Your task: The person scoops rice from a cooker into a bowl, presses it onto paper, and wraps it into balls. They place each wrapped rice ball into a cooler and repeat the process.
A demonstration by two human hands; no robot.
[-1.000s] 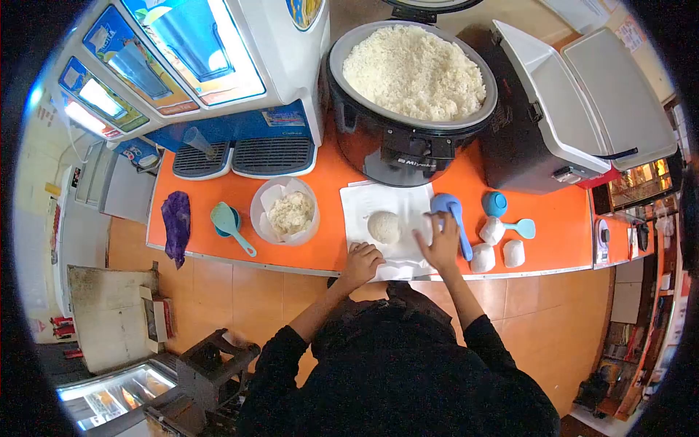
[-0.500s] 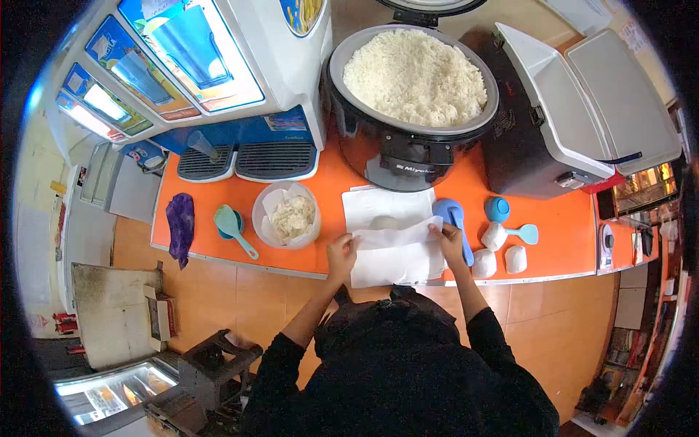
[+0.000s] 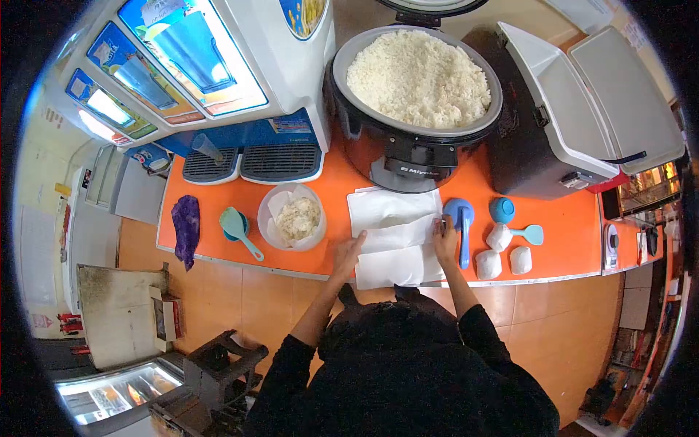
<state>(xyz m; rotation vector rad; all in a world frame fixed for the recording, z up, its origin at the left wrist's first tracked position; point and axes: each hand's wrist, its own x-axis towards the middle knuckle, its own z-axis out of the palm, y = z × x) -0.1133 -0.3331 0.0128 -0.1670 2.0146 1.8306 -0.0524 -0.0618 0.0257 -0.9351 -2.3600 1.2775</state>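
White paper point(image 3: 395, 237) is lying on the orange counter point(image 3: 331, 204) in front of the person, with a folded flap crossing its middle and a flat part stretching below to the counter's front edge. The left hand point(image 3: 346, 256) is resting at the flap's left end and the right hand point(image 3: 445, 240) is meeting its right end; both are curving their fingers partway inward, but the fingertips are showing too small to tell whether either is actually pinching the paper. Just right of the paper, a blue paddle point(image 3: 464, 249) is lying with its handle pointing toward the person. Beyond it, three white bundles point(image 3: 488, 265) are sitting near a turquoise cup point(image 3: 502, 210) and a pale blue scoop point(image 3: 533, 234). To the left, a white tub point(image 3: 268, 239) is holding rice, while a green paddle point(image 3: 234, 222) is leaning over a teal cup point(image 3: 245, 229), and a purple cloth point(image 3: 186, 226) is lying farther out. Behind the paper, an open rice cooker point(image 3: 393, 164) is standing heaped with rice, between a drink dispenser point(image 3: 291, 80) and an open cooler box point(image 3: 524, 164).
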